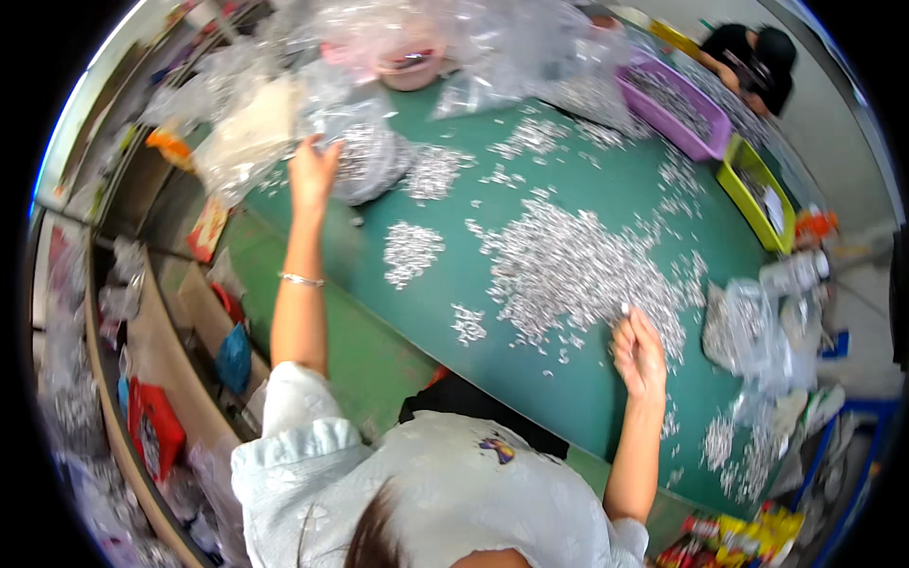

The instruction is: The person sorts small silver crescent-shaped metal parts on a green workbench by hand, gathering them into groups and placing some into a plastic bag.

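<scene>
Small silver metal pieces lie in a large heap (568, 265) on the green table. Over the heap's near right edge, my right hand (641, 352) is closed, with a small silver piece (626, 310) at its fingertips. My left hand (313, 175) is at the left side of a clear plastic bag (383, 168) containing similar pieces. Its thumb and fingers are apart; whether they touch the bag is unclear. Smaller piles lie between the bag and the heap, among them one pile (412, 254) near the table's left edge and a little one (468, 324) closer to me.
Plastic bags (511, 57) and a pink basin (412, 71) crowd the far side. A purple bin (705, 142) and a green bin (778, 222) line the right edge, near a filled bag (739, 327). Another person (757, 62) sits beyond. Shelves (133, 331) stand left.
</scene>
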Demonstrator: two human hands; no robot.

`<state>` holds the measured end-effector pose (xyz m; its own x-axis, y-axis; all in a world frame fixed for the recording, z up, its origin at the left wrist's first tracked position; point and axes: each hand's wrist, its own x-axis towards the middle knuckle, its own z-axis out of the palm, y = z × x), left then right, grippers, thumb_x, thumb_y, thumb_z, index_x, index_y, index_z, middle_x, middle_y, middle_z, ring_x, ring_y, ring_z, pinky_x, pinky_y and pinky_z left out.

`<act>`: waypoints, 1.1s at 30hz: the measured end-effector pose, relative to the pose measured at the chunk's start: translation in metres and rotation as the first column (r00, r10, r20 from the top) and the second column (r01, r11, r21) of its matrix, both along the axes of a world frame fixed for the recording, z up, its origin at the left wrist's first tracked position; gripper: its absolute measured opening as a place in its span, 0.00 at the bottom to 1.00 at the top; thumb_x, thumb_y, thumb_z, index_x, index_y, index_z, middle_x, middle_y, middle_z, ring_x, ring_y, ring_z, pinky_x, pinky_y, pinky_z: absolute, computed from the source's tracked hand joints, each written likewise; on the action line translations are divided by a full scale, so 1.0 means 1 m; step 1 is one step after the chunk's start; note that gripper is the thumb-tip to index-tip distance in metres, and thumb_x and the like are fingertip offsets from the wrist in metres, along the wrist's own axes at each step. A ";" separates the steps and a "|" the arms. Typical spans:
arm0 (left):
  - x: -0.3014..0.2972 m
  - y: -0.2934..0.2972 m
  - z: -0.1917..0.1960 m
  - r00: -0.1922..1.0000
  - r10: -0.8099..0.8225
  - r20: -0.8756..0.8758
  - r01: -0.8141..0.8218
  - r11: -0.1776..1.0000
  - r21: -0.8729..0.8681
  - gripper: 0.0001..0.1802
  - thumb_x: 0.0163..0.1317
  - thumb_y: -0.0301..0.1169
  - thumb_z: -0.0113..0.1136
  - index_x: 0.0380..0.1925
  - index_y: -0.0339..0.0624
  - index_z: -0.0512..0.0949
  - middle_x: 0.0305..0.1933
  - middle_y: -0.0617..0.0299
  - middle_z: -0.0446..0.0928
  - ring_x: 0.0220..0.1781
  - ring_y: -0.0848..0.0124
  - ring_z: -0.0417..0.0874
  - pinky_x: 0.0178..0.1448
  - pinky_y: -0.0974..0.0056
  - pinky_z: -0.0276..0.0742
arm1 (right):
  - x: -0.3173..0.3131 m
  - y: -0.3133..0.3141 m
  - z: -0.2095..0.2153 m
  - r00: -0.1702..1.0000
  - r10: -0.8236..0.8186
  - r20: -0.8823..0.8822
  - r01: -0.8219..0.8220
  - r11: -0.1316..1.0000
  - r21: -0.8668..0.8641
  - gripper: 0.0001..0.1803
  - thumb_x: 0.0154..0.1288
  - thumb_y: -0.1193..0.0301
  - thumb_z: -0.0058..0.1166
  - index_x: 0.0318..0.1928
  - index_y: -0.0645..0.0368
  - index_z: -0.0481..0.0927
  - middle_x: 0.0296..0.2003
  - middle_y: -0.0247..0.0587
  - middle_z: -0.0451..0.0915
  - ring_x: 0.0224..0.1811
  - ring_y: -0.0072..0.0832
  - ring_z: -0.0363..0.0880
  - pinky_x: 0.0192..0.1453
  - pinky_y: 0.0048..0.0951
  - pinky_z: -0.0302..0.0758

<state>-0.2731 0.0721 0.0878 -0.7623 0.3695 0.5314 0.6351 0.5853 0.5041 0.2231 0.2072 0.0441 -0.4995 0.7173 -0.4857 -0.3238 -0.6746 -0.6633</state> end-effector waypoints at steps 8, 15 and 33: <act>0.166 0.049 -0.003 0.417 -0.667 0.617 0.666 0.686 0.292 0.13 0.70 0.34 0.51 0.42 0.44 0.83 0.18 0.77 0.63 0.19 0.87 0.59 0.21 0.75 0.52 | 0.046 0.056 -0.015 0.743 -0.400 0.536 -0.028 0.783 0.622 0.11 0.66 0.67 0.59 0.40 0.63 0.81 0.16 0.23 0.65 0.15 0.16 0.59 0.19 0.20 0.53; 0.255 0.123 -0.062 0.264 -0.819 0.509 0.907 0.391 0.159 0.10 0.64 0.30 0.57 0.39 0.36 0.82 0.24 0.57 0.78 0.24 0.68 0.76 0.32 0.60 0.72 | 0.008 0.073 -0.017 0.180 -0.578 0.796 -0.695 0.498 0.518 0.15 0.54 0.63 0.66 0.41 0.54 0.85 0.30 0.48 0.84 0.35 0.48 0.82 0.37 0.43 0.77; 0.301 0.185 -0.077 0.393 -0.874 0.286 0.914 0.337 -0.228 0.09 0.56 0.32 0.64 0.36 0.41 0.82 0.27 0.48 0.81 0.31 0.50 0.83 0.36 0.52 0.78 | 0.044 0.047 -0.005 0.856 -0.274 0.439 -0.003 0.846 0.533 0.04 0.64 0.77 0.59 0.35 0.65 0.78 0.22 0.29 0.80 0.21 0.09 0.69 0.23 0.15 0.57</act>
<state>0.0279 0.2567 0.0105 0.0926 0.9770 0.1923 0.8365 -0.1811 0.5171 0.2666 0.2541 0.0396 -0.1781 0.9658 -0.1884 0.0684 -0.1788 -0.9815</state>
